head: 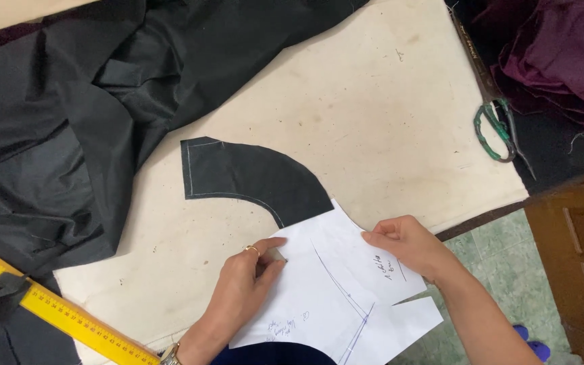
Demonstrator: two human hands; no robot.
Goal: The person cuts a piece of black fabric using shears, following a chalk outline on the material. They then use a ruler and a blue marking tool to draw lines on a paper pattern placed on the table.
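A curved piece of black fabric [251, 177] with a chalked outline lies on the cream table cover [373, 115]. White paper pattern sheets [332, 297] with drawn lines overlap its lower right end. My left hand [246, 284], wearing a ring, presses down on the paper, pinching a small pale piece, likely chalk, between thumb and fingers. At the paper's upper right edge, my right hand [403, 243] holds the sheet by its border.
A large black garment [69, 122] is heaped over the table's left and top. A yellow ruler [55, 307] runs diagonally at lower left. Green-handled scissors [495, 132] lie at the right edge beside maroon cloth [555, 54]. Beyond the edge are green floor tiles and a wooden door.
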